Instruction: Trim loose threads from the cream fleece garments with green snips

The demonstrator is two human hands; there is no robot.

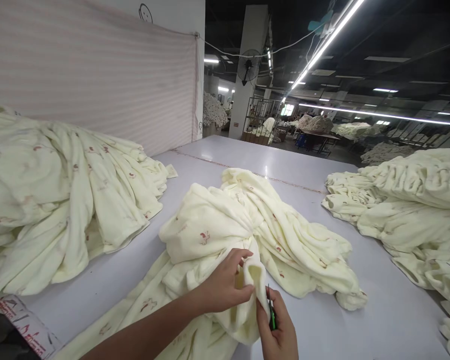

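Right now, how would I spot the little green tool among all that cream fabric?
Start at the grey table and the cream heap in its middle. At its near edge the left hand pinches a fold, and the right hand beside it grips the green tool. It is the only green thing among pale cloth.

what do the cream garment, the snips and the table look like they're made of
Garment: soft plush fleece, likely; matte, thick rounded folds, small reddish prints. Snips in the right hand: green handle looks plastic, thin dark blade probably metal. Table: smooth pale laminate or painted board, faint sheen.
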